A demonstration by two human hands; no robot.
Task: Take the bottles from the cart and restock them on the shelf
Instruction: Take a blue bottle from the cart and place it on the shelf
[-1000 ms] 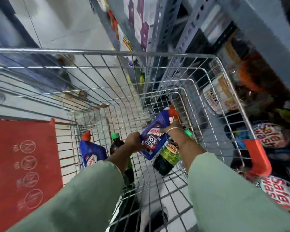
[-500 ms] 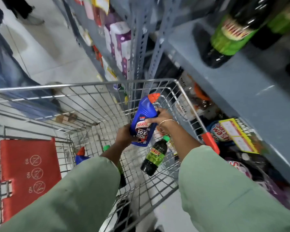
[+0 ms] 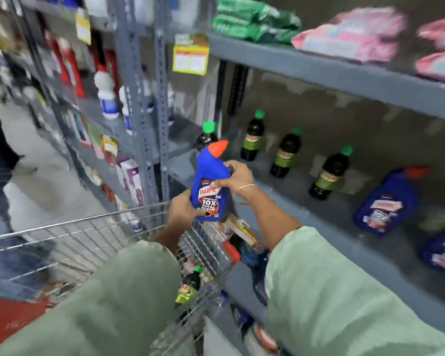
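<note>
A blue Harpic bottle (image 3: 211,183) with a red cap is upright in front of the grey shelf (image 3: 319,222), above the wire cart's (image 3: 93,222) far corner. My left hand (image 3: 184,210) grips its lower left side and my right hand (image 3: 235,177) holds its right side at the middle. On the shelf stand several dark bottles with green caps (image 3: 329,173), and two blue bottles (image 3: 385,201) lie at the right. Down in the cart a dark green-capped bottle (image 3: 189,285) lies between my sleeves.
An upper shelf (image 3: 344,70) holds green and pink packets. A grey upright post (image 3: 139,98) stands left of the shelf bay, with white and red bottles beyond it. A person's leg and shoe (image 3: 0,160) are in the aisle at the left. The cart's red flap (image 3: 13,322) is at bottom left.
Both hands have lifted the blue bottle up out of the cart to shelf height. My view has swung up from the cart's inside to the shelf.
</note>
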